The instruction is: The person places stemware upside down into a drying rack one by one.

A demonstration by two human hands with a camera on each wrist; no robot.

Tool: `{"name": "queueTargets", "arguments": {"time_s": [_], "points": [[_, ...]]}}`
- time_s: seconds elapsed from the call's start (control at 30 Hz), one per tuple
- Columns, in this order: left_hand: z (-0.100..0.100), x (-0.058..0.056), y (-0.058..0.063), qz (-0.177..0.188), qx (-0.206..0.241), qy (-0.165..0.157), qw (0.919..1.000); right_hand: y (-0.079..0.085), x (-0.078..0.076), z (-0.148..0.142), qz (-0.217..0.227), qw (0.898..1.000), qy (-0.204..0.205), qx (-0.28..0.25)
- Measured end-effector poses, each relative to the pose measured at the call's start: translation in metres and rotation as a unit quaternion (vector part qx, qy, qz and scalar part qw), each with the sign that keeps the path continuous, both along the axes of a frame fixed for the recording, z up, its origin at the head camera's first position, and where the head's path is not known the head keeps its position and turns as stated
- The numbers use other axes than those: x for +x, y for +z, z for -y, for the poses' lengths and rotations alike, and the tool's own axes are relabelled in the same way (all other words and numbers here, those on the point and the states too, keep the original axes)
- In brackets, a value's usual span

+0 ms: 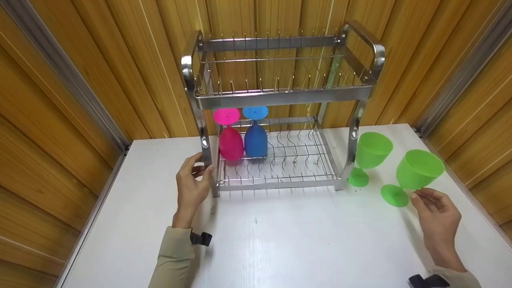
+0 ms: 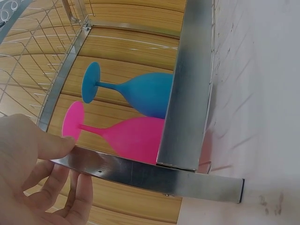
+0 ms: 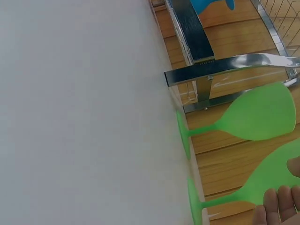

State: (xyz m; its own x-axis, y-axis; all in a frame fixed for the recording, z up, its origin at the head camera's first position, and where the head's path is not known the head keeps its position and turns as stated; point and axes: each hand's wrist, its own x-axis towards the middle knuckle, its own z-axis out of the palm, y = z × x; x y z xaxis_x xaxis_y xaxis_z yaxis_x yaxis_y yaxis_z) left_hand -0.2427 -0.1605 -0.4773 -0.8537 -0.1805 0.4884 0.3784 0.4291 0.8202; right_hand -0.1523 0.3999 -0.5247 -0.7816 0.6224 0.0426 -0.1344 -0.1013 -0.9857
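A two-tier metal dish rack (image 1: 280, 96) stands on the white table. My left hand (image 1: 193, 182) holds its front left post, with the thumb on one side and the fingers round the other. On the lower tier, a pink goblet (image 1: 231, 144) and a blue goblet (image 1: 256, 140) stand upside down side by side. To the right of the rack are two upright green goblets, a rear one (image 1: 374, 150) and a front one (image 1: 420, 170). My right hand (image 1: 440, 220) is at the front green goblet, fingertips close below its bowl, fingers loosely bent; contact is unclear.
Wood-patterned panels (image 1: 160, 80) enclose the table at the back and sides. Upright prongs line the rack's upper tier, and wavy wires (image 1: 296, 148) cross the lower one. The rear green goblet stands close beside the rack's right post (image 1: 354, 132).
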Motion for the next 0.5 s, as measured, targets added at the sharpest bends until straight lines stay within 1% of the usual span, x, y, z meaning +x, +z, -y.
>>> {"name": "queueTargets", "arguments": {"time_s": [0.07, 0.13, 0.27, 0.5], "points": [[0.000, 0.000, 0.001, 0.001, 0.000, 0.000, 1.0000, -0.002, -0.003, -0.005, 0.024, 1.000, -0.002, -0.007], [-0.001, 0.001, 0.001, 0.002, 0.001, 0.001, 1.0000, -0.005, -0.006, -0.008, 0.038, 0.999, 0.003, -0.011], [-0.001, 0.000, 0.000, 0.000, 0.000, 0.004, 1.0000, -0.011, -0.012, -0.014, 0.054, 0.998, 0.024, -0.013], [-0.001, 0.000, 0.000, 0.010, -0.003, 0.004, 0.9999, -0.019, -0.023, -0.019, 0.097, 0.994, 0.057, 0.006]]}}
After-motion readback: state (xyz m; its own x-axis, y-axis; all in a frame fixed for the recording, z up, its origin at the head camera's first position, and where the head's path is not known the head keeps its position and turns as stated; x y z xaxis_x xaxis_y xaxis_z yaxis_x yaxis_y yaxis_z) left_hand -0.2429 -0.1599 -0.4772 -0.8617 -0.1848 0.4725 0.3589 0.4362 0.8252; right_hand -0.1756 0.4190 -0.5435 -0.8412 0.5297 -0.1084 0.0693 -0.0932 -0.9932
